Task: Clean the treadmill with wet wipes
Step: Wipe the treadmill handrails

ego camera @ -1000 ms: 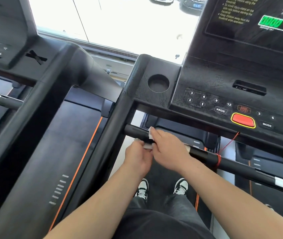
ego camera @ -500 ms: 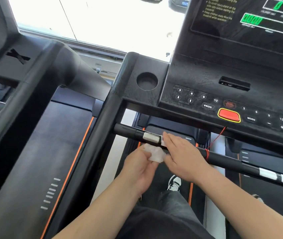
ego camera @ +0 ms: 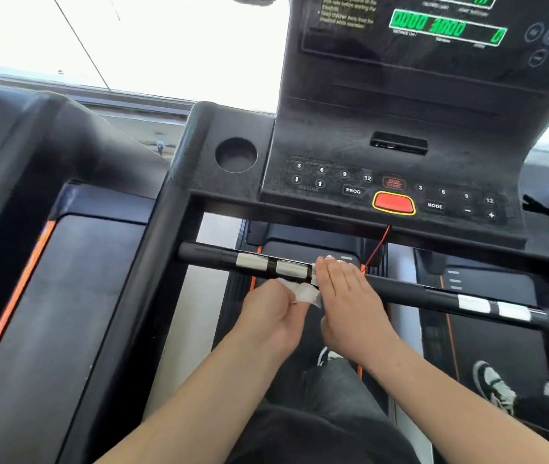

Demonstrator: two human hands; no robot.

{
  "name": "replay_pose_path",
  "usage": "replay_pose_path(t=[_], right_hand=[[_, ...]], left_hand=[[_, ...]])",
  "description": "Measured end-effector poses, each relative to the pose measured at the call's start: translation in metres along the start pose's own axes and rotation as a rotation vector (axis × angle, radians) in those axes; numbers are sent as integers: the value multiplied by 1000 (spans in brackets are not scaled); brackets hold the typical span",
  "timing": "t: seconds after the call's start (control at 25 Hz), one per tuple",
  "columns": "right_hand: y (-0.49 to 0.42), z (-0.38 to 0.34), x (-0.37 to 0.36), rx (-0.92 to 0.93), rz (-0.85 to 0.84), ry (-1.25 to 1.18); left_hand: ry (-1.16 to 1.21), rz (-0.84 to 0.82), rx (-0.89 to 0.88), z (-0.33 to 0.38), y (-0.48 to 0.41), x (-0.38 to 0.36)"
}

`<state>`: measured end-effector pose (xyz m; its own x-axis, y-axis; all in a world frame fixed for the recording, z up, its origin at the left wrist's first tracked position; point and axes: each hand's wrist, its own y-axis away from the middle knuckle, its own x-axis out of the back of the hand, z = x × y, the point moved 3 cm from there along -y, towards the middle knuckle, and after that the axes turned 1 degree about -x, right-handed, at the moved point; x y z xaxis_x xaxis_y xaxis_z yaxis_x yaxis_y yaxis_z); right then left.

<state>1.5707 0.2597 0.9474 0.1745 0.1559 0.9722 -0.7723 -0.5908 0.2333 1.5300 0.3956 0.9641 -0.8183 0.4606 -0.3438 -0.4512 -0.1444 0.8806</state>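
Note:
A black treadmill handlebar (ego camera: 410, 291) runs across the view below the console (ego camera: 390, 182), with silver sensor plates (ego camera: 271, 265) on its left part. A white wet wipe (ego camera: 303, 291) hangs just under the bar. My left hand (ego camera: 271, 313) grips the wipe's lower end from below. My right hand (ego camera: 346, 296) lies over the bar with its fingers wrapped round it, right beside the plates, and the wipe's upper edge shows under its fingertips.
A red stop button (ego camera: 394, 203) and a red safety cord (ego camera: 378, 244) sit just above the bar. A round cup holder (ego camera: 235, 155) is at the console's left. A second treadmill (ego camera: 49, 262) stands to the left. My feet rest on the belt (ego camera: 500, 329) below.
Both hands and the wipe have slid to the right along the handlebar, uncovering the two silver sensor plates. The view has shifted right as well.

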Motion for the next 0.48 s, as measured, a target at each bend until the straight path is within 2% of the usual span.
replay_pose_path(t=[0.08,0.24,0.36,0.48], right_hand=[[-3,-2,4,3,-18,-68],[-11,-1,10,165,40,-68],[-13,33,10,194,199,-240],[-12,55,19,164,258,-363]], left_hand=[[-4,30,-29,-1,-1,-6],[121,94,-77,-2,-13,-20],[5,71,-150,-7,-4,-19],[-148,17,-314,-10,23,-16]])
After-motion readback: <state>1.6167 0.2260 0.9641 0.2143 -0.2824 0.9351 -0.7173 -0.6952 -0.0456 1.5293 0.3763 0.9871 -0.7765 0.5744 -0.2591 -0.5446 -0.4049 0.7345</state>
